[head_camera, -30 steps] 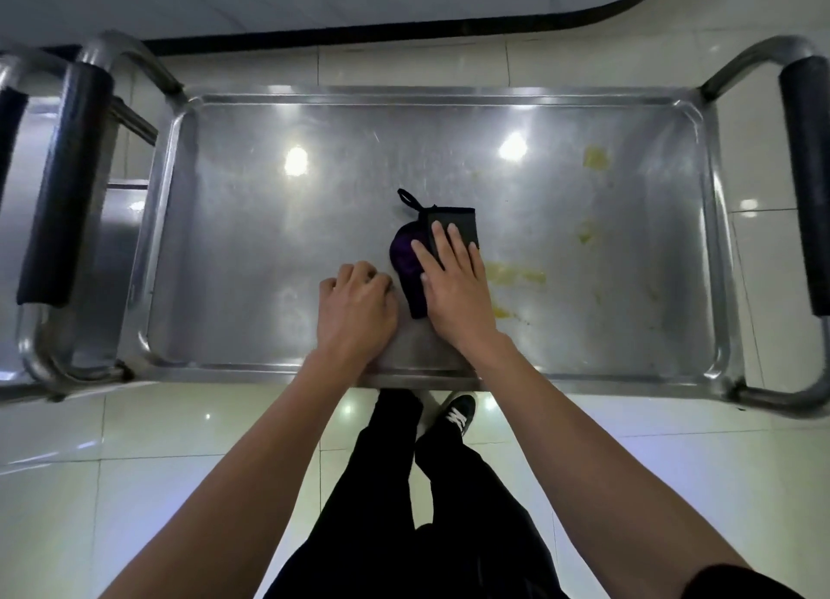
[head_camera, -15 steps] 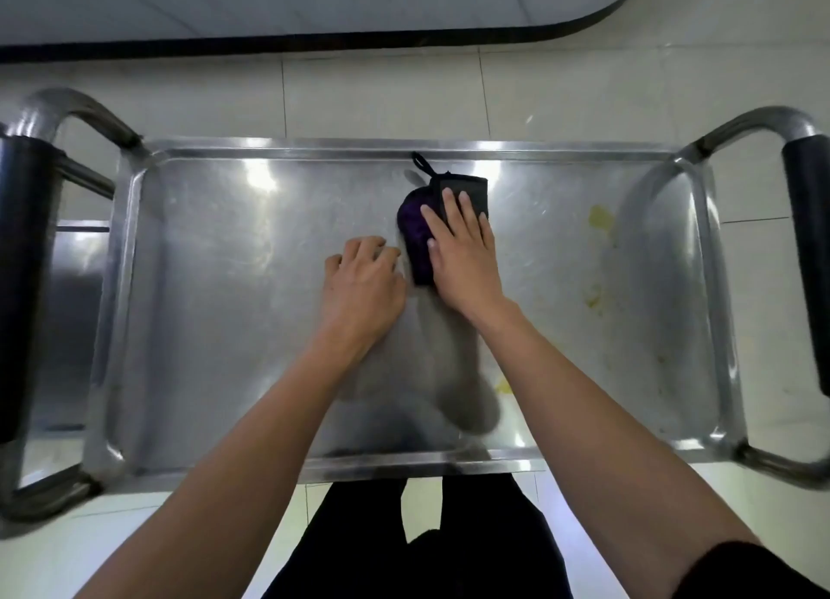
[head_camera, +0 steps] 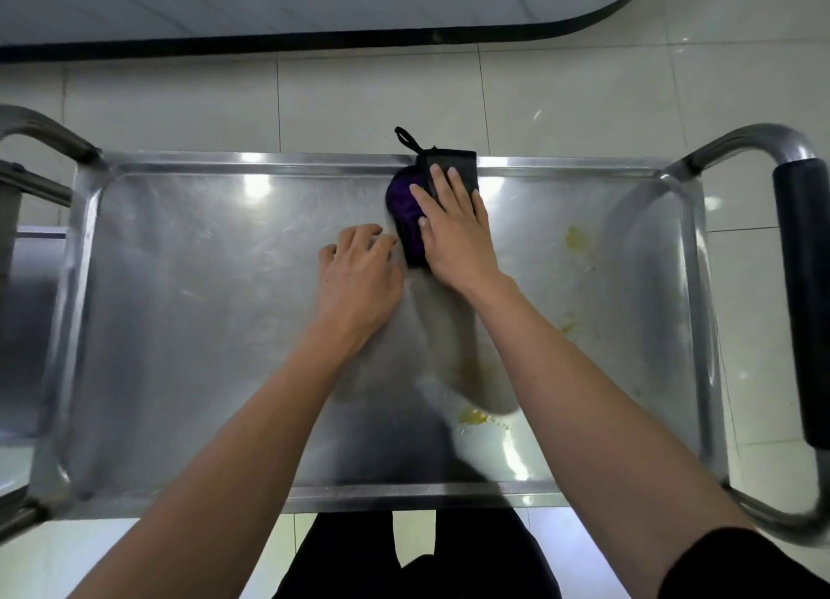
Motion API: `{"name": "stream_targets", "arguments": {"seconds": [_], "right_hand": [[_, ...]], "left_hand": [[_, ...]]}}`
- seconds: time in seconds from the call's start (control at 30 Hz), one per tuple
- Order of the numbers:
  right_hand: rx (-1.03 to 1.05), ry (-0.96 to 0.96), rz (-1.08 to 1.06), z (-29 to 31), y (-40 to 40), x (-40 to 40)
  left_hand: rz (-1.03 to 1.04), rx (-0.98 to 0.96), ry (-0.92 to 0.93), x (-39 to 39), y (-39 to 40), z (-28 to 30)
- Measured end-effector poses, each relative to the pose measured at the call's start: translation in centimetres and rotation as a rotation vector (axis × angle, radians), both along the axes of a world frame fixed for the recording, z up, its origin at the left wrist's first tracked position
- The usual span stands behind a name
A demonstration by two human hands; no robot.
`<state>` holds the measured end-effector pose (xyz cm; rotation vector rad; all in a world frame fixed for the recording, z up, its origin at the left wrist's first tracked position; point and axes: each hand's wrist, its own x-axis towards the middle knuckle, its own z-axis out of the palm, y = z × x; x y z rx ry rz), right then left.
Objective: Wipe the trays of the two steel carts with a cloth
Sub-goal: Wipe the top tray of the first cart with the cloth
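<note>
The cloth (head_camera: 406, 212), purple with a black panel and a black hanging loop, sits at the far rim of the steel tray (head_camera: 188, 329), its loop poking out over the edge. The right hand (head_camera: 453, 230) lies flat on top of it, fingers straight and together, pressing it down. The left hand (head_camera: 359, 275) rests just beside it on the bare metal, fingers loosely curled and holding nothing. Yellowish smears (head_camera: 577, 239) mark the right part of the tray, with another blotch (head_camera: 471, 416) near the front rim. Ceiling lights glare off the scuffed steel. A black-gripped handle (head_camera: 804, 302) curves off the right end. Pale glossy floor tiles (head_camera: 359, 99) surround the cart, and a dark curved baseboard (head_camera: 314, 43) runs beyond. A second cart's edge (head_camera: 27, 284) shows at left.
</note>
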<state>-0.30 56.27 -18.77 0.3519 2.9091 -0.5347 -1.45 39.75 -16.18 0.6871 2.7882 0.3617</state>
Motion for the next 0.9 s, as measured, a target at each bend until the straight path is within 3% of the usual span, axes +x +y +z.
{"name": "stream_targets", "arguments": {"seconds": [0.4, 0.7, 0.9], "right_hand": [[0.026, -0.012, -0.146, 0.1, 11.1, 5.8], [0.033, -0.057, -0.399, 0.6, 22.4, 11.9], [0.049, -0.052, -0.375, 0.6, 23.2, 12.6]], "left_hand": [[-0.095, -0.042, -0.085, 1.7, 8.5, 0.6], [-0.131, -0.173, -0.089, 3.1, 10.7, -0.2], [-0.163, -0.215, -0.072, 3.2, 10.5, -0.3]]}}
